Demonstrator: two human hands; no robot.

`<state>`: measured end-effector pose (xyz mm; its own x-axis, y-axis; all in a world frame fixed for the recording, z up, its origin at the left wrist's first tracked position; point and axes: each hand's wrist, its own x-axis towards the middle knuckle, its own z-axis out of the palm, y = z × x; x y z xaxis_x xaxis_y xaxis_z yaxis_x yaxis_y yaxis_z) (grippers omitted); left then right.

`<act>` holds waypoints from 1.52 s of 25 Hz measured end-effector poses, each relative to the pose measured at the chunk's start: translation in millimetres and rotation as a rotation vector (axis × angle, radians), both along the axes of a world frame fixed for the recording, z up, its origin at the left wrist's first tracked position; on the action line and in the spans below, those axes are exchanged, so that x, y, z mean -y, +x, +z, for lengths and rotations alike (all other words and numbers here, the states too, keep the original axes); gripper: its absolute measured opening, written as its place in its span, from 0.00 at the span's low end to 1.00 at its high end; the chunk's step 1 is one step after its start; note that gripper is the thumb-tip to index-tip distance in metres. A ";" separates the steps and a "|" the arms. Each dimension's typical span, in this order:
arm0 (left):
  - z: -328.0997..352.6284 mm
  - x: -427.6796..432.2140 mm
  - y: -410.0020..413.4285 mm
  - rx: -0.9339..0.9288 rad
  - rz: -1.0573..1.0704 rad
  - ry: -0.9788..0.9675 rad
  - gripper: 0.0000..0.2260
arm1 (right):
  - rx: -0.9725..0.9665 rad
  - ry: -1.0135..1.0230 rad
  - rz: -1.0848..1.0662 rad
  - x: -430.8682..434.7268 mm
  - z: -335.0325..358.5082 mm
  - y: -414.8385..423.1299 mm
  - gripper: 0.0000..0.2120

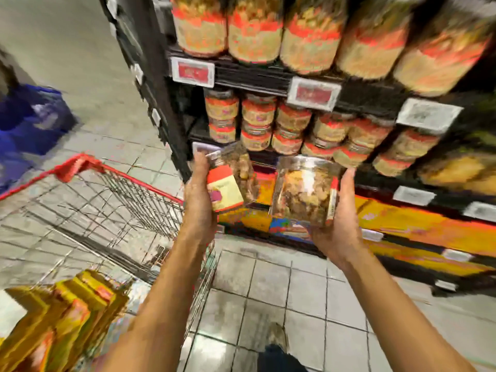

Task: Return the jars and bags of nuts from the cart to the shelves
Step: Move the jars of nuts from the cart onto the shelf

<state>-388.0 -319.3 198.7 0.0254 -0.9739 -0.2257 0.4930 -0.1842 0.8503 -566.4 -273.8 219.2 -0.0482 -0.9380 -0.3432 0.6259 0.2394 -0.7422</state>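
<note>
Holding two clear jars of nuts up before the dark shelves: left hand curled round a tilted red-and-yellow-labelled jar, right hand gripping a second jar from below and the side. Just apart from each other, level with the lower rows of shelved jars. Beside the left arm, a red-rimmed wire cart with yellow bags at its near corner. Farther left, on tiled floor, a blue crate. Heavily blurred throughout.
</note>
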 end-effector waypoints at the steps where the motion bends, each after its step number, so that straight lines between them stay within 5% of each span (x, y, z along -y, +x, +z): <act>1: -8.1 12.0 -18.7 0.049 0.051 0.030 0.34 | 0.000 0.024 -0.018 9.8 -6.4 -15.8 0.34; 9: -80.2 89.0 -105.7 0.412 0.297 -0.310 0.18 | -0.021 0.069 -0.244 84.5 -79.1 -78.7 0.27; 14: -109.1 129.3 -138.8 0.461 0.306 -0.481 0.24 | 0.011 0.091 -0.316 90.2 -119.3 -100.8 0.27; 18: -120.7 143.0 -148.8 0.504 0.292 -0.517 0.16 | 0.039 0.051 -0.343 81.0 -133.9 -109.3 0.25; 26: -125.9 170.9 -161.2 0.630 0.290 -0.501 0.36 | 0.034 0.072 -0.333 67.8 -147.2 -112.4 0.24; 35: -138.2 161.2 -159.1 0.737 0.261 -0.475 0.41 | 0.026 -0.044 -0.268 89.8 -132.7 -99.5 0.27; 38: -146.6 142.2 -146.2 0.839 0.398 -0.603 0.36 | 0.035 -0.087 -0.271 98.3 -128.7 -97.2 0.27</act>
